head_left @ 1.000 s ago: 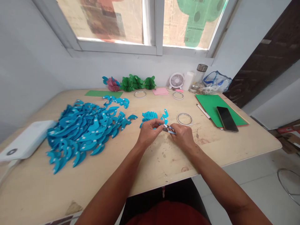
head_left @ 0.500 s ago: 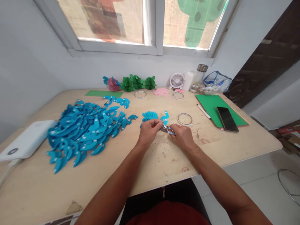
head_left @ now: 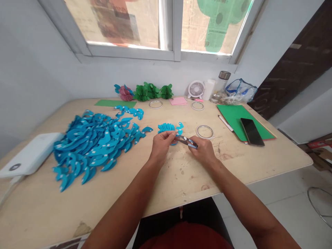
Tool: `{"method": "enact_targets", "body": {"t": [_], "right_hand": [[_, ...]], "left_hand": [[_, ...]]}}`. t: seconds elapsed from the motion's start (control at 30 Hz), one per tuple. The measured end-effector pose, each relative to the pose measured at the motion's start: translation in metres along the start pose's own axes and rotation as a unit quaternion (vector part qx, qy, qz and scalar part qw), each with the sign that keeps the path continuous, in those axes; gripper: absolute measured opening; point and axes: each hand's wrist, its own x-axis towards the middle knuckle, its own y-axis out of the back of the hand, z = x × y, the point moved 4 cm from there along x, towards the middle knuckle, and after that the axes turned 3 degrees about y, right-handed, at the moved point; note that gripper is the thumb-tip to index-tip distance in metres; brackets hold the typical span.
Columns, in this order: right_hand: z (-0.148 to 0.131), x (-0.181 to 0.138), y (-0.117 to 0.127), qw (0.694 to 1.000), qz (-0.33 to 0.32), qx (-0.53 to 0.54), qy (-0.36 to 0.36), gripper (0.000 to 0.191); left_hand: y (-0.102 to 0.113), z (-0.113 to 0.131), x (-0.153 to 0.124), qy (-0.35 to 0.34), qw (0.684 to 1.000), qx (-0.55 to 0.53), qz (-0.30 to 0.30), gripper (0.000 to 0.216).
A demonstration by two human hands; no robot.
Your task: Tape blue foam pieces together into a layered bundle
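My left hand (head_left: 163,143) pinches a curved blue paper piece (head_left: 180,128), which shows just past the fingertips and carries small white squares. More blue shows under those fingers. In my right hand (head_left: 203,148) is a pair of scissors (head_left: 191,142), its blades parted and aimed at the left fingertips. A tiny white square (head_left: 185,138) shows at the blades. Right behind the left hand lies a short row of blue paper pieces (head_left: 166,127). A large heap of similar blue pieces (head_left: 95,141) spreads to the left.
A tape roll (head_left: 204,131) lies beyond my right hand. Farther right, a phone (head_left: 251,131) rests on green sheets (head_left: 233,116). A white power bank (head_left: 33,152) sits at the left. Paper decorations (head_left: 153,91), a small fan (head_left: 196,90) and a bottle (head_left: 220,84) line the wall.
The scissors have drawn slightly right, away from the left fingertips, and their blades now stand apart. The left hand and the blue paper piece have shifted a little left.
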Motion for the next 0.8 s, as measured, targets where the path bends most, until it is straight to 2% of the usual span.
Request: {"method": "enact_targets", "body": {"t": [0.07, 0.17, 0.3, 0.8], "right_hand": [[0.003, 0.001, 0.003, 0.994, 0.030, 0.103, -0.035, 0.017], [0.006, 0.004, 0.002, 0.967, 0.042, 0.242, -0.074, 0.019], [0.007, 0.005, -0.005, 0.935, 0.029, 0.337, -0.104, 0.024], [0.012, 0.005, -0.013, 0.926, -0.001, 0.348, -0.147, 0.019]], "left_hand": [[-0.002, -0.002, 0.000, 0.003, 1.000, 0.005, -0.004, 0.030], [-0.007, -0.007, -0.002, 0.004, 1.000, 0.013, -0.016, 0.028], [-0.016, -0.011, -0.005, 0.003, 0.999, 0.026, -0.043, 0.021], [-0.024, -0.013, -0.010, -0.019, 0.998, 0.035, -0.056, 0.020]]}}
